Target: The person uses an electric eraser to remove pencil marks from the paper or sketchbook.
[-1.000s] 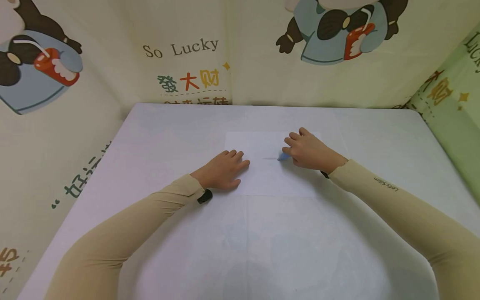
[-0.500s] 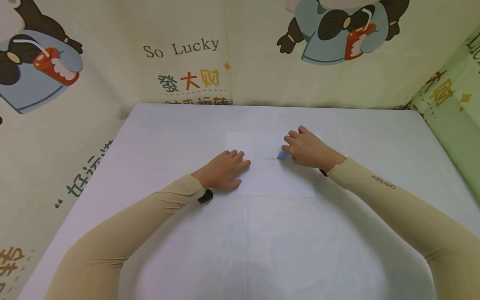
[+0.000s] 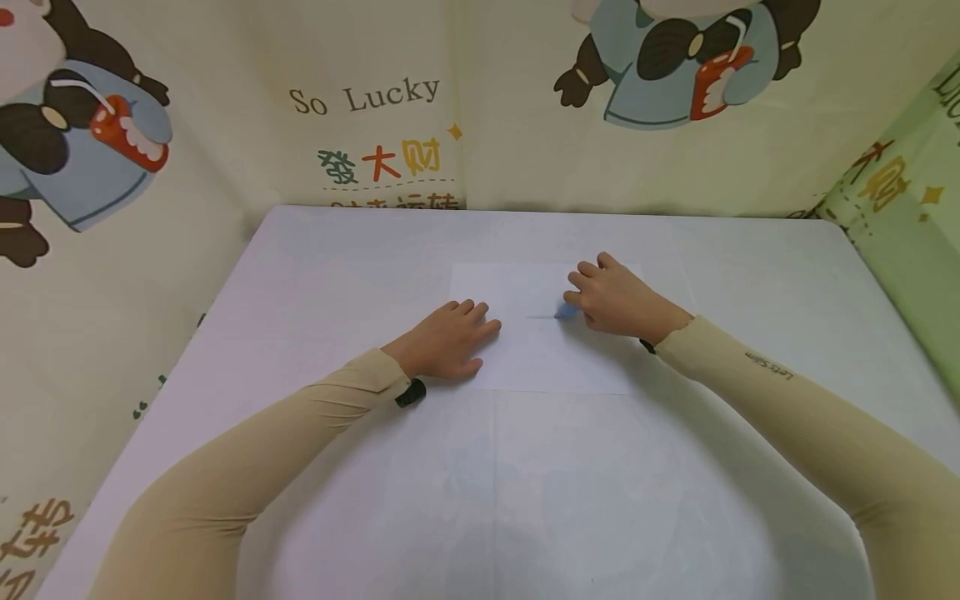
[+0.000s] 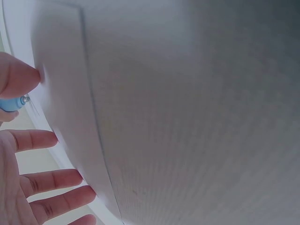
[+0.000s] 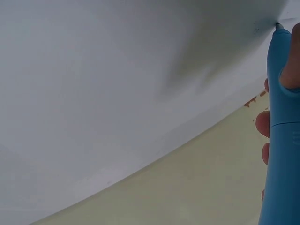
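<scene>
A white sheet of paper (image 3: 517, 367) lies on the white table, bearing a thin dark line (image 3: 538, 317). My left hand (image 3: 448, 343) rests on the sheet's left part with its fingers spread; the left wrist view shows the fingertips (image 4: 75, 177) at the paper. Over the right part, my right hand (image 3: 611, 296) grips a thick blue pen-shaped tool (image 5: 283, 112) with a narrow metal tip. The thumb (image 5: 293, 61) presses on its side and the other fingers curl behind it. In the head view the tip is at the line's right end, while most of the tool's body is hidden by the hand.
The white table (image 3: 562, 500) extends to a back edge against a cream curtain (image 3: 510, 125) printed with cartoon figures and lettering. More printed curtain hangs at the left and right. Dark specks (image 5: 257, 29) show near the tool's tip. Each wrist carries a small black device (image 3: 411, 392).
My right hand has shifted very slightly up and left with the blue tool, its tip staying near the line's right end. My left hand has hardly moved. The left curtain's print has shifted.
</scene>
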Tool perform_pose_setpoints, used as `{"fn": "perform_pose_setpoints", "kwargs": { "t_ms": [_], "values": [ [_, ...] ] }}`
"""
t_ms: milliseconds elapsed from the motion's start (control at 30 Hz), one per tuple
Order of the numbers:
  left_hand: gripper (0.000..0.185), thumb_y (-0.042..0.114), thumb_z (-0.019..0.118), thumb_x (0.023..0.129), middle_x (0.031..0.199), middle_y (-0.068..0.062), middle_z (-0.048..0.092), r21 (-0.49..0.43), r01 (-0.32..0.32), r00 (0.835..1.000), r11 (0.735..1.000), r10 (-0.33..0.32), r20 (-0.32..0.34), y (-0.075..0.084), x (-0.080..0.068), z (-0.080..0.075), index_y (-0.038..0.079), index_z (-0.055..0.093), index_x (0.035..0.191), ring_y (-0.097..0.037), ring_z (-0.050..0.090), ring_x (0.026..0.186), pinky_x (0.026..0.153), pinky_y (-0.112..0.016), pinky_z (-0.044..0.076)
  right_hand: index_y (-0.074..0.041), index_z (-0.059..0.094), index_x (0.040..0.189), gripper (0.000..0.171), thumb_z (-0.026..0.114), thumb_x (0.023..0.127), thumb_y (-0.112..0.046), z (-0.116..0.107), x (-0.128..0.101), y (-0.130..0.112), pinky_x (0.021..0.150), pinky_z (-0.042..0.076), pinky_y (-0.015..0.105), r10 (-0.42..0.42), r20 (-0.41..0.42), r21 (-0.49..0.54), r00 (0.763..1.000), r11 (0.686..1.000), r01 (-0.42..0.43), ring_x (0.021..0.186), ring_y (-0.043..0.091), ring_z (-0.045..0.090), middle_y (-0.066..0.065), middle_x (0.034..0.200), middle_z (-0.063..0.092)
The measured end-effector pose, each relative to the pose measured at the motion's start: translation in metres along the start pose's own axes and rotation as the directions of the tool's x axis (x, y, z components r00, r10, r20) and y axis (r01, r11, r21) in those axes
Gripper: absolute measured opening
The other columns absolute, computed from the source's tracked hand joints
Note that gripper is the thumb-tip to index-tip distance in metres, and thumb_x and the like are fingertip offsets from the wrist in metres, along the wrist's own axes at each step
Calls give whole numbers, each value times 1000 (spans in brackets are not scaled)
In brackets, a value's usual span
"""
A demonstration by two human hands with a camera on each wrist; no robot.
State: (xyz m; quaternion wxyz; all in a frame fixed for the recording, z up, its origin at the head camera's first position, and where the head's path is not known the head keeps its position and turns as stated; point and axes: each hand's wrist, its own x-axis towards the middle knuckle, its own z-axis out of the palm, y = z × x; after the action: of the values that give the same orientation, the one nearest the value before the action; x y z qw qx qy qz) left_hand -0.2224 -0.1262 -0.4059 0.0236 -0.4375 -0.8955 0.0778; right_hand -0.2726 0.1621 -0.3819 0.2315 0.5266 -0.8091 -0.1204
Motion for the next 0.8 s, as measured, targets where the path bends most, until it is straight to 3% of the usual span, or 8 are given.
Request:
{"fn": "perform_pose_setpoints", "kwargs": {
  "t_ms": [233, 800],
  "values": [
    [45, 33, 56, 83, 114, -12, 53, -19, -3, 1000, 1000, 3, 8, -1, 0, -3, 11, 48, 122, -26, 52, 94, 83, -39, 46, -8, 61, 73, 8, 66, 68, -3, 0, 2, 3, 62, 31, 34, 11, 48, 0, 999, 1000, -11, 63, 22, 43, 8, 68, 52],
    [44, 32, 55, 83, 112, -12, 53, -17, -2, 1000, 1000, 2, 13, -3, -1, -5, 11, 49, 121, -25, 52, 93, 81, -38, 46, -8, 58, 69, 11, 67, 66, -1, -4, 3, 1, 62, 29, 33, 8, 8, 6, 1000, 1000, -8, 61, 21, 39, 7, 65, 49]
  ]
}}
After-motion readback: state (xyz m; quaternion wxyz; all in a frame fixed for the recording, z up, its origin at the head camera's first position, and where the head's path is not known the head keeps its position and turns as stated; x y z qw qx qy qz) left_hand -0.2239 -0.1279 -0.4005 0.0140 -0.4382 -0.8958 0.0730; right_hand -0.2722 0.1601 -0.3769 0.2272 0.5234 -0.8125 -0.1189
